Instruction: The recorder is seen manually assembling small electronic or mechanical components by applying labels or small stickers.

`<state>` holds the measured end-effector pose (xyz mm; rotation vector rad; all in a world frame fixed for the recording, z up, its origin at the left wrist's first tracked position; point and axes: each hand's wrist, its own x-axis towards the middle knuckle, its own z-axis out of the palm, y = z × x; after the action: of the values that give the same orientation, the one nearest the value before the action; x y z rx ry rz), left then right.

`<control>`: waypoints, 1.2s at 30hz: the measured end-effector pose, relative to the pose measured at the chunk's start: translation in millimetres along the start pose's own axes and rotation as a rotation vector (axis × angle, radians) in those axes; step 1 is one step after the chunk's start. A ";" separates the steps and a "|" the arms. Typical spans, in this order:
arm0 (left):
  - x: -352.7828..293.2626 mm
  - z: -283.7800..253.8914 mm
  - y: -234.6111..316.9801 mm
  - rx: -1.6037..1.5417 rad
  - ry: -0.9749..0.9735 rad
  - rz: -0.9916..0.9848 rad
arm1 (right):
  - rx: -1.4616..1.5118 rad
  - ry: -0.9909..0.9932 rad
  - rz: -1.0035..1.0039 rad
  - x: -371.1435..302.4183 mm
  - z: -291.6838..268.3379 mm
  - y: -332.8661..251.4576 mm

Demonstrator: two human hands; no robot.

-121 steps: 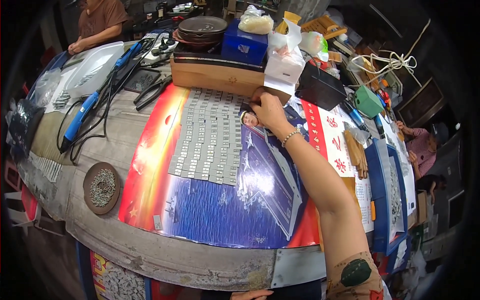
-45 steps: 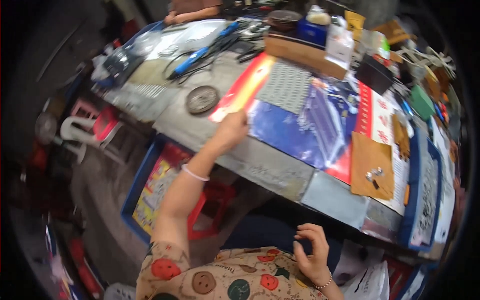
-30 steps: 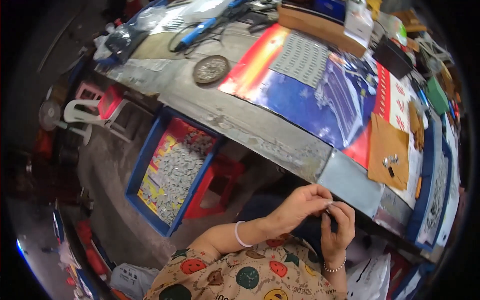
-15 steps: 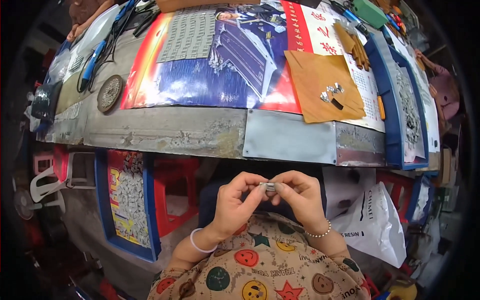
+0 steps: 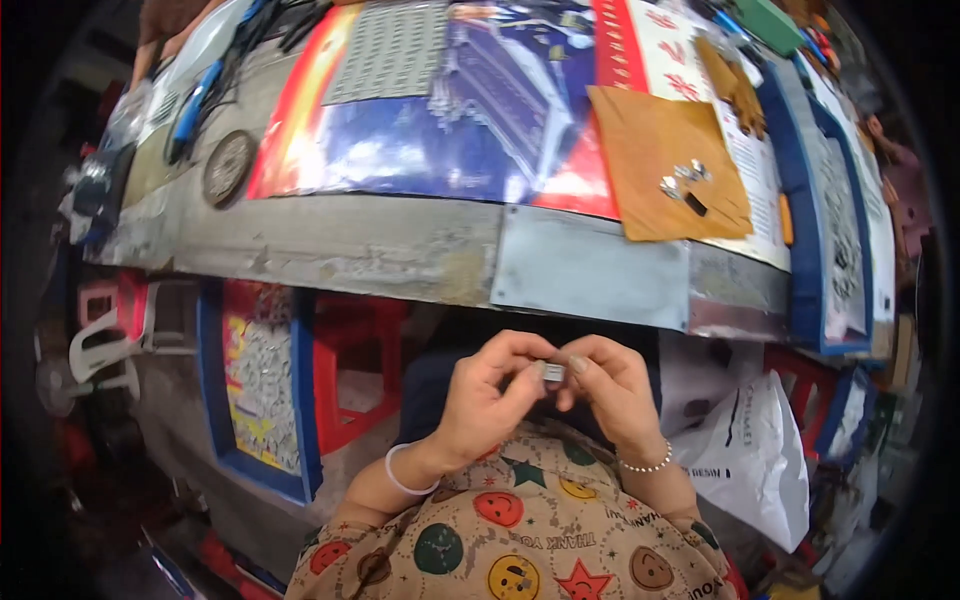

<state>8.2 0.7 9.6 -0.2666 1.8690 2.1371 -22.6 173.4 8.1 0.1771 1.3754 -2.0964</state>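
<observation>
In front of my lap I hold a small silver metal piece (image 5: 552, 372) between the fingertips of both hands. My left hand (image 5: 493, 393) pinches it from the left, its thumb and forefinger closed together. From the right, my right hand (image 5: 614, 392) grips it with thumb and fingers. The fingers cover most of the piece, so its full shape is hidden. Beyond my hands, on the bench, a brown paper sheet (image 5: 665, 140) bears several small silver pieces (image 5: 683, 182) and a small black block (image 5: 696, 204).
The metal bench (image 5: 330, 235) runs across in front, with a poster (image 5: 400, 150) and rows of grey pieces (image 5: 388, 55) on it. A blue tray (image 5: 808, 200) stands at right. Another blue tray (image 5: 310, 400) of silver pieces lies left, beside a red stool (image 5: 350, 420).
The view has shifted slightly, so the bench appears tilted. Both hands stay together on the metal piece, which now shows a smaller face between the fingertips.
</observation>
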 end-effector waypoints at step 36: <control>-2.1 -1.7 -14.3 -0.073 -0.226 -0.017 | -1.017 0.578 -0.600 10.2 -83.8 -116.3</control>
<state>14.8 0.5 -3.4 -0.0523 1.6598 2.1275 -113.9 272.9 57.3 -0.0824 2.9533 -1.4956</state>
